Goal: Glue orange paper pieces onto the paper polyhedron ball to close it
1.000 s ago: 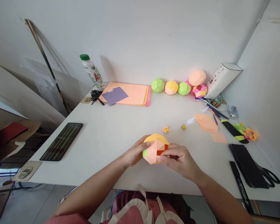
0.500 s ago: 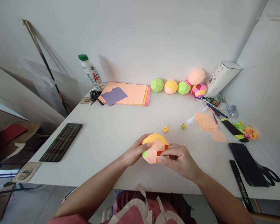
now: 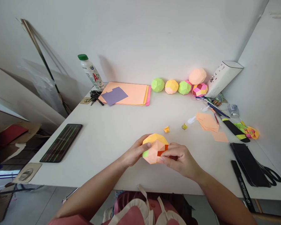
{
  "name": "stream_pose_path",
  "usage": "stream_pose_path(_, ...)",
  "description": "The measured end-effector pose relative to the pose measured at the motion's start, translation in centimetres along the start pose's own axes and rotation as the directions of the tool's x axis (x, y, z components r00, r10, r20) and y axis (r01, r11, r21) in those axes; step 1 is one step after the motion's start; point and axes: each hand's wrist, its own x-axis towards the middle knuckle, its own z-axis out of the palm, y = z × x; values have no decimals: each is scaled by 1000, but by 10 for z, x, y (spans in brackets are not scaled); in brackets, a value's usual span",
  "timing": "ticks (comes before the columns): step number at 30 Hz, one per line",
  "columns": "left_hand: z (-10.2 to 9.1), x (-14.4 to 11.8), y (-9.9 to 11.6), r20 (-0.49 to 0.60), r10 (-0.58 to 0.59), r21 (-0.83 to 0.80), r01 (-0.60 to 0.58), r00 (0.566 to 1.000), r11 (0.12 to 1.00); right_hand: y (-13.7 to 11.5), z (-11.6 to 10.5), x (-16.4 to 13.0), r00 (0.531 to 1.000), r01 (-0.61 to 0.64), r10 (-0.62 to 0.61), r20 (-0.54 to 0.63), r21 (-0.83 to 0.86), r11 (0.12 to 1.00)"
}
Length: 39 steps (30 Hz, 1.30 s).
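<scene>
Big white table [image 3: 121,125] shoved into a corner of white walls [image 3: 140,37]; the paper ball [image 3: 154,148] is near the front edge, yellow, peach and a bit of green, with an orange-red gap on its right side; call it the clock's centre, 12 at the back wall; left hand [image 3: 136,153] is curled around its 9 o'clock side, thumb over the top; right hand [image 3: 180,159] is at 3, fingers narrow, thumb and index pinching the ball's edge by that gap; can't tell if the ball touches the tabletop; at 1 there's a tiny orange folded piece [image 3: 166,129]; around 2, loose peach squares [image 3: 207,122]; dark tablet-like slab [image 3: 61,142] way out at 9; between 10 and 11, keys [image 3: 96,96]; toward 11, a green-capped bottle [image 3: 92,72] and a stack of coloured sheets [image 3: 135,92] with a purple sheet [image 3: 115,96] on it; from 12 to 1, more faceted balls [image 3: 157,85] line the wall, one peach ball [image 3: 197,76] perched on top; white box [image 3: 224,79] leaning between 1 and 2; past 3, a flat black case [image 3: 249,165], scissors [image 3: 270,175] and marker [image 3: 242,186]; off the table, sticks [image 3: 37,47] lean on the wall at 10; grey tiled floor [image 3: 44,203] shows around 8.
</scene>
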Motion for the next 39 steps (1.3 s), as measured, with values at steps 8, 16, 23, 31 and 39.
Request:
stream_pose_path(8, 0, 0, -1, 8, -37, -30, 37, 999, 999, 1, 0, 0, 1000, 13, -13, 13, -2, 1000)
stream_pose_path(16, 1, 0, 1, -5, -19, -31, 19, 1000, 999, 0, -1, -1, 1000, 21, -21, 11, 23, 1000)
stream_pose_path(23, 0, -1, -1, 19, 18, -14, -18, 1000, 1000, 3, 0, -2, 994, -102, 102, 30, 7, 995)
stream_pose_path(31, 0, -1, -1, 6, 51, 37, -51, 999, 998, 5, 1, -2, 993, -119, 117, 35, 53, 991)
stream_pose_path(39, 0, -2, 2, 5, 2, 49, -2, 1000, 999, 4, 1, -2, 989, -144, 143, 28, 46, 989)
